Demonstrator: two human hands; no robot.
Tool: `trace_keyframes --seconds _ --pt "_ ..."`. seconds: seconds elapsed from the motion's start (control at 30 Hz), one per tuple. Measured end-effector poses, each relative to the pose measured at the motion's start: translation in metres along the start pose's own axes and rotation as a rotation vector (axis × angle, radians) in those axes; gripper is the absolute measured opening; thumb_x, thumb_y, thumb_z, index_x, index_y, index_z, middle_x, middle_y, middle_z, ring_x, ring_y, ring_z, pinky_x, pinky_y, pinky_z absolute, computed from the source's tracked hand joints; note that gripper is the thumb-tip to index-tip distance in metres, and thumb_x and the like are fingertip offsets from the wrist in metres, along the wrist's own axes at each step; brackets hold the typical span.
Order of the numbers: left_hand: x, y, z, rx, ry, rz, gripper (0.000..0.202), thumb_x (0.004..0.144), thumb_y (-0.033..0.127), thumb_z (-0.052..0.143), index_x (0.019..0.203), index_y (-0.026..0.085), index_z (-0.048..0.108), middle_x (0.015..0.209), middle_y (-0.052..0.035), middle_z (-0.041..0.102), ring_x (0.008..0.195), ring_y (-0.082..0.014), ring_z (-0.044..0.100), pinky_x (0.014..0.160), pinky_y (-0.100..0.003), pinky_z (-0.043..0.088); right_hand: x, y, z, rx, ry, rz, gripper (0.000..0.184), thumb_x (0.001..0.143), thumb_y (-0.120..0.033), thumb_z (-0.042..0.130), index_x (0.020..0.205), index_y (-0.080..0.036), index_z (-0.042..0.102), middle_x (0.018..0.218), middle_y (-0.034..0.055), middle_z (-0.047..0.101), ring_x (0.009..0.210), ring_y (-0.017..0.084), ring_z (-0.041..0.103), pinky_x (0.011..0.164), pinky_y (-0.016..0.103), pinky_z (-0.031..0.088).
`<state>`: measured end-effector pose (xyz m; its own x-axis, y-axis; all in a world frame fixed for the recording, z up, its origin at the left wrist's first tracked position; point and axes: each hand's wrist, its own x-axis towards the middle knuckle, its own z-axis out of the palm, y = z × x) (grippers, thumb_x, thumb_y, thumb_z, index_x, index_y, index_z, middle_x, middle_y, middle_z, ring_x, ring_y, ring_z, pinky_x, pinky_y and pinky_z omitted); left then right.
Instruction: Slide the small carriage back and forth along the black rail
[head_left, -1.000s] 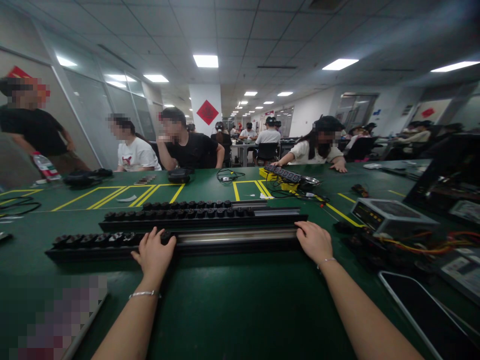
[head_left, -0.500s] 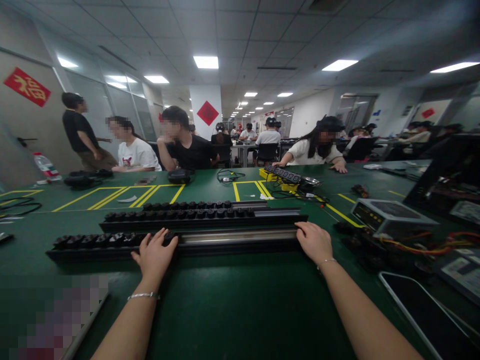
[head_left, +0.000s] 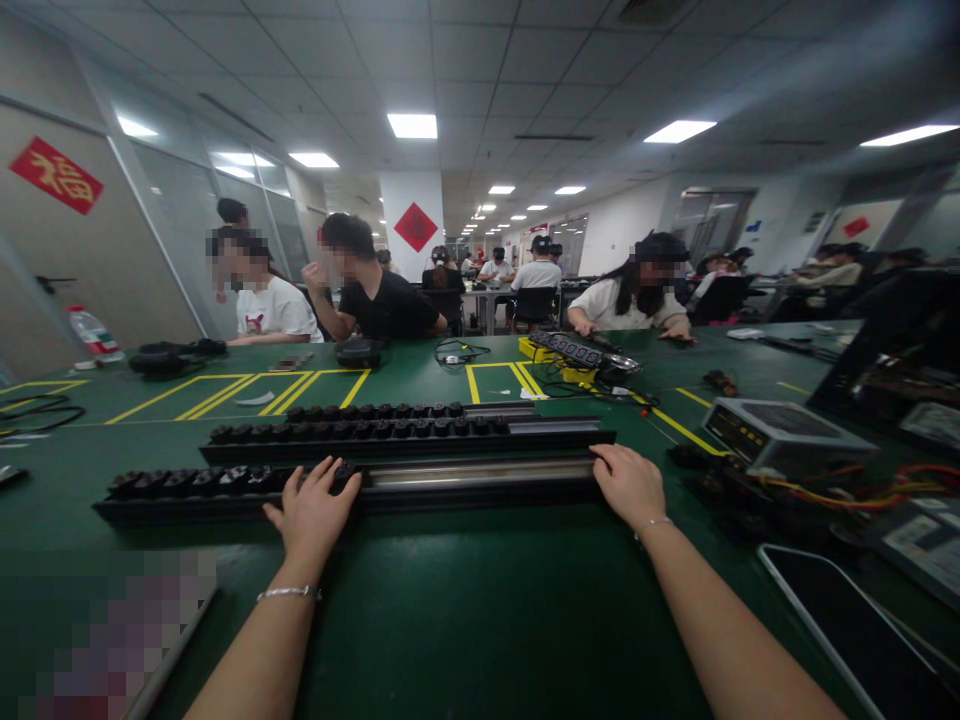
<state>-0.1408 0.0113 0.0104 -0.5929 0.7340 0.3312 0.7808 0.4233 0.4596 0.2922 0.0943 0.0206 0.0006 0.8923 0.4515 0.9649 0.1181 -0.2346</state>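
Note:
A long black power strip (head_left: 465, 482) with a row of sockets lies across the green table in front of me. My left hand (head_left: 311, 512) rests on its socket section, fingers stretched out flat over the sockets. My right hand (head_left: 630, 482) is cupped over the strip's right end, fingers curled on the far edge. Two more black power strips (head_left: 405, 432) lie parallel just behind it.
A grey power supply unit (head_left: 780, 432) with coloured wires sits to the right, and a dark tablet (head_left: 847, 630) at the near right. A yellow-based strip (head_left: 574, 352), cables and black devices lie farther back. Several people sit along the table's far side.
My hands have barely moved; the left fingers spread slightly further over the sockets. In the background, the standing person at the left walked away toward the far wall.

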Motion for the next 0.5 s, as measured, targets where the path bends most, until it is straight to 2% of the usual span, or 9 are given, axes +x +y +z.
trace_keyframes --seconds 0.1,0.3,0.5 --pt "-0.0013 0.0009 -0.0019 0.011 -0.02 0.014 0.05 0.078 0.056 0.041 0.122 0.035 0.054 0.136 0.0014 0.05 0.134 -0.0302 0.024 0.108 -0.064 0.009 -0.0002 -0.0006 -0.0002 -0.004 0.004 0.0 0.038 0.082 -0.027 0.036 0.105 -0.023 0.065 0.115 0.0035 0.064 0.112 0.021 0.052 0.093 0.037 0.037" --pt "-0.0013 0.0011 -0.0036 0.034 -0.017 0.033 0.048 0.078 0.054 0.044 0.122 0.038 0.054 0.137 0.0025 0.049 0.135 -0.0334 0.023 0.106 -0.067 0.009 -0.0004 -0.0006 0.0002 -0.012 0.006 0.003 0.038 0.082 -0.027 0.036 0.105 -0.023 0.065 0.116 0.0029 0.064 0.113 0.021 0.051 0.092 0.037 0.037" --pt "-0.0012 0.0007 -0.0049 0.134 -0.023 0.107 0.05 0.081 0.054 0.038 0.125 0.034 0.051 0.14 0.0034 0.045 0.136 -0.03 0.023 0.108 -0.064 0.008 -0.0002 0.0005 0.0013 0.015 -0.001 0.011 0.037 0.082 -0.027 0.036 0.105 -0.024 0.065 0.116 0.0029 0.064 0.113 0.021 0.051 0.094 0.038 0.036"
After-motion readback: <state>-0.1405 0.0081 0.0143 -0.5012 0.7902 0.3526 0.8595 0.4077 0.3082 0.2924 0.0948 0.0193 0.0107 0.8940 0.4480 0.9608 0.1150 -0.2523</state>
